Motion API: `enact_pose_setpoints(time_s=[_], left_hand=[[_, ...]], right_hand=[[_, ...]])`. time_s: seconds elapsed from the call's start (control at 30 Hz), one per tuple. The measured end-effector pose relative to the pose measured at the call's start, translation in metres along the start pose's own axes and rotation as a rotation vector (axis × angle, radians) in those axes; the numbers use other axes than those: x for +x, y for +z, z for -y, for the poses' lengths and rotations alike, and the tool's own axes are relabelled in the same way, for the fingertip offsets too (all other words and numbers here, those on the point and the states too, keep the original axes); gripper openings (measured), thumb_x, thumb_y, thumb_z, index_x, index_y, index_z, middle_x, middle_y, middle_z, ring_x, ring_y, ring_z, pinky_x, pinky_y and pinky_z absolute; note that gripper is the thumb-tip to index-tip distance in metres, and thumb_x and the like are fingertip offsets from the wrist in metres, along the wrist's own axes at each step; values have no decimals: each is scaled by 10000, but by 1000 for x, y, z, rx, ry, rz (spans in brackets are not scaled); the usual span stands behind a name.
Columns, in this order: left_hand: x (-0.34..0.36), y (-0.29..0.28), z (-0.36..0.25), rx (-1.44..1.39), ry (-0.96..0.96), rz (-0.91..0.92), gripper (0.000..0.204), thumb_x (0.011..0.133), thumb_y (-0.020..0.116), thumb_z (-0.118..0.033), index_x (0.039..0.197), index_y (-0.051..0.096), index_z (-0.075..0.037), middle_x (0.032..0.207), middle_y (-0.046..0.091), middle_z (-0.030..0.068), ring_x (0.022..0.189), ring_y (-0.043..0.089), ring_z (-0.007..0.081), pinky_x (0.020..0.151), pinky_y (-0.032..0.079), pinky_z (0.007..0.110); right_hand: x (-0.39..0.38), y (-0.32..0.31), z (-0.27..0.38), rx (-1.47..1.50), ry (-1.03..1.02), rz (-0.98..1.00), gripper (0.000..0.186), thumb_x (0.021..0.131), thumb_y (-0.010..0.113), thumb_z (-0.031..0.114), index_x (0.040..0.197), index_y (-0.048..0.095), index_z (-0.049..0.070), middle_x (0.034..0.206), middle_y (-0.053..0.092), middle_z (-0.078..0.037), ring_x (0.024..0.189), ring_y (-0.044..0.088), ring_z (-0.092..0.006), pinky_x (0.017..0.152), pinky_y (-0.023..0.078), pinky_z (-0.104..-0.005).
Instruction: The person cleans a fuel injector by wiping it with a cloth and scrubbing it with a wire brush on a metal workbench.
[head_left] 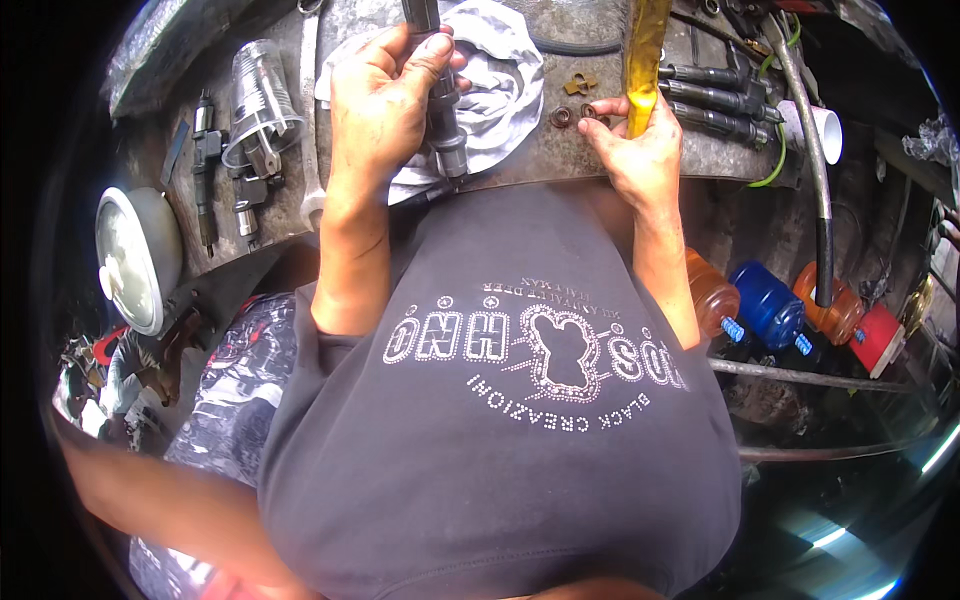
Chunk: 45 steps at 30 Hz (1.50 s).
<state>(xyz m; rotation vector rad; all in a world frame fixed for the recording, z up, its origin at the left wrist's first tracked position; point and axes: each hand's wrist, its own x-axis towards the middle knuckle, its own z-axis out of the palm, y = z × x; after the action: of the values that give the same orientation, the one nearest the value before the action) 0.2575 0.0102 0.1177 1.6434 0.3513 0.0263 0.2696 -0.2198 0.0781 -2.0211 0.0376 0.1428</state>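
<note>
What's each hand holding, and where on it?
Left hand: dark metal cylinder, around its upper visible half. Right hand: apparently a small ring, by its rim; grip on yellow object unclear.

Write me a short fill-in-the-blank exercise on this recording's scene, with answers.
The left hand holds a dark metal part over a crumpled cloth, mainly coloured ____.
A clear plastic cup is to the person's ____ of that hand.
The long object at the right hand is coloured ____.

Missing words: white; left; yellow.
</note>
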Motion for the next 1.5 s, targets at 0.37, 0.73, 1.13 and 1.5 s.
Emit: enact_pose_setpoints(time_s=[0.37,0.73,1.13,1.5], left_hand=[[0,1,5,-35,-6,21,171,865,569,-115,876,659,30,703,621,20,616,533,75,556,416,214],[-3,0,5,-120,-42,-4,176,857,564,-120,864,646,36,687,620,34,594,542,92,544,428,230],[-1,-8,-6,281,60,-15,193,858,569,-144,803,653,21,582,592,48,514,531,99,478,410,255],[20,10,8,630,554,-316,219,877,536,-178,943,596,22,806,608,143,714,591,261,628,468,398]], right_hand=[[-6,19,9,-421,-89,22,293,649,703,117,861,526,21,756,610,-171,758,608,-373,670,473,-418],[-8,25,2,-479,-231,-8,260,625,695,93,799,512,29,761,594,-169,747,596,-381,652,471,-434],[-7,15,8,-431,-271,-64,304,639,751,158,825,570,0,715,599,-148,655,593,-334,612,472,-373],[39,-26,45,-386,-184,10,204,739,681,152,886,588,44,635,580,-92,540,552,-201,550,467,-320]])
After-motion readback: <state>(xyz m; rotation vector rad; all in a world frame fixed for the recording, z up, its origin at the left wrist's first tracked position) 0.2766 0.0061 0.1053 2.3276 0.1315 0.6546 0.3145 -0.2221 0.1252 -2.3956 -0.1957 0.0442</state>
